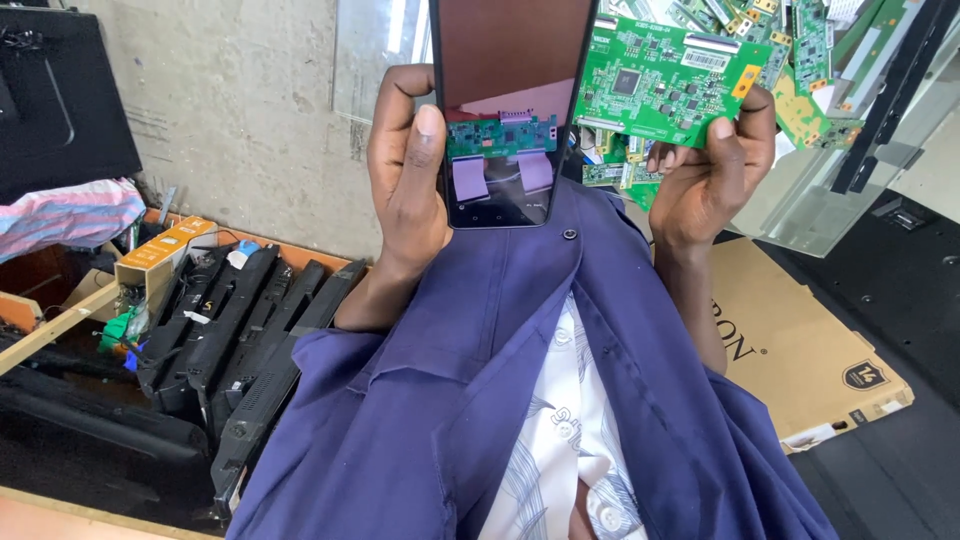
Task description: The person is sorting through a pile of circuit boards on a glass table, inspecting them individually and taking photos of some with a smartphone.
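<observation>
Your left hand (405, 185) holds a dark smartphone (505, 110) upright, fingers wrapped around its left edge and the thumb pressed on the screen's lower left. Your right hand (710, 175) grips one green circuit board (665, 75) by its lower right corner, thumb on top and fingers curled underneath; the board sits just right of the phone, touching or nearly touching its edge.

The phone's screen shows a green board with two pale ribbon strips, so the camera appears to be aimed at a board. To do this well, I would judge that you should keep the phone steady, hold the board flat to the lens, and keep your thumb off the chips and off the printed label strip so nothing is covered. The grip by one corner looks light; a firmer pinch would stop the board tilting.

Counted: one phone, one board in your hand. Behind the phone, a heap of further green boards (800, 60) lies too overlapped to count. Right of the phone and lower, one flat brown cardboard box (800, 350) lies on the dark floor. Left of the phone, several long black plastic strips (235, 330) lean together, at least four, beside one orange-topped carton (165, 250).
</observation>
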